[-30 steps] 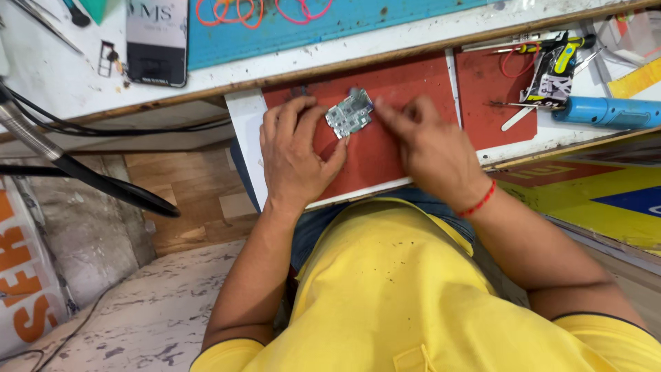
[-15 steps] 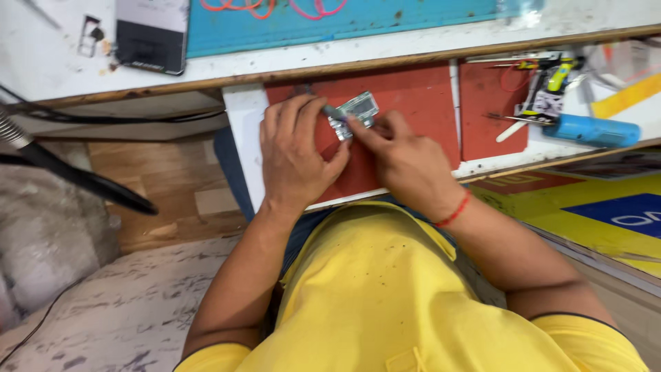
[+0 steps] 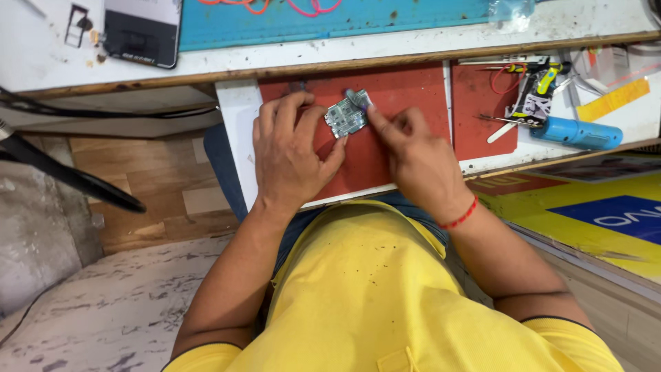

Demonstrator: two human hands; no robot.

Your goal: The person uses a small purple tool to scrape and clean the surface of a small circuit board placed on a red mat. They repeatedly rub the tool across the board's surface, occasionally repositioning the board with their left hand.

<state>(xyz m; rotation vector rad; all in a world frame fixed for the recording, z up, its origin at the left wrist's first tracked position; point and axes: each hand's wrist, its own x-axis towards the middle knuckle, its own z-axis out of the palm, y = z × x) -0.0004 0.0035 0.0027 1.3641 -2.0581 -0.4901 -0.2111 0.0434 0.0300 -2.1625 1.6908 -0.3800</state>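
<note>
Two hands: both of mine are on one small circuit board (image 3: 345, 116), over the red mat (image 3: 406, 93) of a pull-out tray below the bench edge.
Board: silvery-green, roughly rectangular, tilted a little, resting on or just above the mat near its upper middle; I cannot tell whether it lies flat.
Left hand (image 3: 292, 155): palm down on the mat, fingers curled, thumb tip pressed to the board's lower left edge; the fingers close around that side, so I hold it pinched but not wrapped.
Right hand (image 3: 420, 162): index finger stretched out with its tip on the board's upper right corner, the other fingers folded in; it presses rather than clasps.
Wrist: a red thread band (image 3: 461, 215) on my right wrist.
To the right: a second red mat (image 3: 482, 117), a blue cylindrical tool (image 3: 577, 133), a yellow-and-black tool (image 3: 536, 89) with red wire, tweezers (image 3: 506, 121).
Above: a white bench top (image 3: 385, 43) with a blue-green cutting mat (image 3: 344, 17) and a dark phone (image 3: 141, 31) lying flat at the upper left.
Below: my yellow shirt (image 3: 385, 303) fills the foreground.
</note>
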